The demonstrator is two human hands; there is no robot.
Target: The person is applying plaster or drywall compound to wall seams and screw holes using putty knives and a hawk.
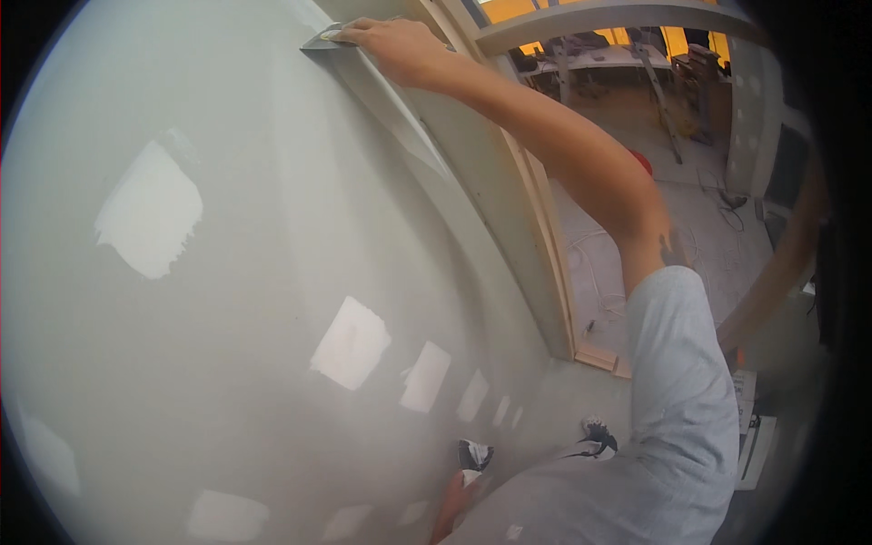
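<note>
High on the grey-green drywall (245, 363), my right hand (400, 50) is closed round a putty knife (322, 39). The blade lies against the board next to its edge by the door frame, where a pale band of filler (395, 118) runs downward. Low in front of me, my left hand (454, 500) shows only in part, beside my body. A small dark, blade-like tool (475, 454) with white on it sticks up from that hand; its handle is hidden. White filler patches, including a large ragged one (153, 213), dot the board.
A wooden door frame (536, 227) stands right of the board. Through the opening are a table (618, 56), a stepladder leg (668, 113) and cables (590, 238) on the floor. My shoe (598, 434) is below; white boxes (756, 454) lie right of me.
</note>
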